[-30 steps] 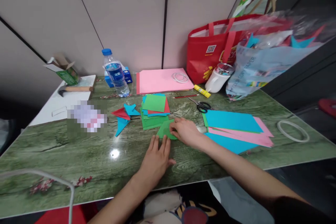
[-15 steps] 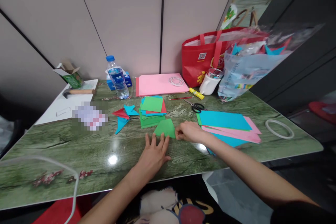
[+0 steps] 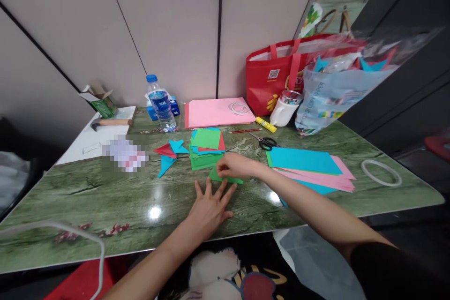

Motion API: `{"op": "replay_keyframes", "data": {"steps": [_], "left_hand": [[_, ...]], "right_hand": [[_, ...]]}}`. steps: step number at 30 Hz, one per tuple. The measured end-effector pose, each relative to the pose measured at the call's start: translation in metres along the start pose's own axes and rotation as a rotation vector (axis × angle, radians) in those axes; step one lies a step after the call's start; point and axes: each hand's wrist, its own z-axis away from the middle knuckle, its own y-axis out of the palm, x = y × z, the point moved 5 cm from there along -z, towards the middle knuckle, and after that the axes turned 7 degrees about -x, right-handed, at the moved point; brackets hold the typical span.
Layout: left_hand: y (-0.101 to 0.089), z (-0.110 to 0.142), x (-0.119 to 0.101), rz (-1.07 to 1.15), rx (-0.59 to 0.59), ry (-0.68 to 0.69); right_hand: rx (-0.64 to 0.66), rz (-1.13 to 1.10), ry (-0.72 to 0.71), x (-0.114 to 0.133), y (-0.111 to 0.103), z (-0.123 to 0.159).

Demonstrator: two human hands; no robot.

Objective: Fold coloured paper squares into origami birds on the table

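Observation:
A folded piece of green paper point(image 3: 230, 180) lies flat on the table, partly covered by my right hand point(image 3: 234, 166). That hand's fingers are curled together at the paper's upper part. My left hand point(image 3: 213, 204) has its fingers spread, with the tips along the paper's near edge. Just beyond is a stack of square paper sheets point(image 3: 206, 139), green on top with red and blue beneath. To the left sits a folded red and blue paper shape point(image 3: 167, 152) with pointed arms.
Blue and pink paper sheets point(image 3: 304, 161) and black scissors point(image 3: 267, 143) lie to the right. At the back stand a water bottle point(image 3: 162, 108), pink paper point(image 3: 214, 111), a glue stick point(image 3: 266, 124), a white mug point(image 3: 284, 110) and a red bag point(image 3: 262, 82). A hammer point(image 3: 112, 122) lies left.
My right hand has moved left, from the green paper's right corner to over its upper part. The paper's visible outline is now lower and partly hidden. My left hand stays at the near edge.

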Motion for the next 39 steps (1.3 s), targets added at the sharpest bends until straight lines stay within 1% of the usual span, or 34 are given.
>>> {"op": "replay_keyframes", "data": {"steps": [3, 6, 8, 10, 13, 14, 15, 17, 18, 20, 22, 25, 27, 31, 35, 39], "left_hand": [[-0.001, -0.001, 0.000, 0.016, 0.008, -0.001], [0.000, -0.001, 0.001, 0.024, -0.003, 0.020], [0.000, -0.001, 0.002, 0.042, -0.014, 0.066], [-0.001, -0.001, 0.006, 0.079, -0.022, 0.126], [-0.006, -0.001, 0.015, 0.167, -0.024, 0.209], [-0.007, -0.001, 0.019, 0.188, -0.022, 0.223], [-0.008, -0.002, 0.024, 0.199, -0.023, 0.220], [-0.009, -0.002, 0.032, 0.237, -0.017, 0.204], [-0.010, -0.002, 0.035, 0.256, -0.016, 0.194], [-0.010, -0.002, 0.039, 0.285, -0.021, 0.182], [-0.009, -0.002, 0.041, 0.296, -0.035, 0.181], [-0.005, -0.002, 0.042, 0.287, -0.048, 0.197], [-0.003, -0.003, 0.042, 0.273, -0.060, 0.214], [0.000, -0.007, 0.040, 0.270, -0.086, 0.225], [-0.002, -0.011, 0.040, 0.310, -0.073, 0.196], [-0.006, -0.012, 0.041, 0.346, -0.072, 0.152]], "right_hand": [[0.055, 0.002, 0.014, 0.008, 0.017, -0.013], [0.071, 0.018, 0.071, 0.000, 0.024, -0.009], [0.064, 0.030, 0.111, -0.012, 0.021, -0.001], [0.035, 0.039, 0.136, -0.026, 0.012, 0.006], [-0.088, 0.061, 0.162, -0.042, -0.002, 0.011], [-0.141, 0.050, 0.136, -0.044, -0.004, 0.011], [-0.191, 0.026, 0.087, -0.044, -0.004, 0.011], [-0.273, -0.061, -0.063, -0.037, 0.001, 0.012], [-0.295, -0.088, -0.096, -0.035, 0.005, 0.013], [-0.315, -0.111, -0.050, -0.036, 0.015, 0.015], [-0.280, -0.128, 0.037, -0.039, 0.024, 0.018], [-0.261, -0.114, 0.085, -0.040, 0.030, 0.024], [-0.297, -0.111, 0.074, -0.040, 0.030, 0.027], [-0.348, -0.174, 0.025, -0.037, 0.033, 0.033], [-0.383, -0.158, -0.054, -0.030, 0.036, 0.039], [-0.424, -0.130, -0.063, -0.029, 0.040, 0.041]]}}
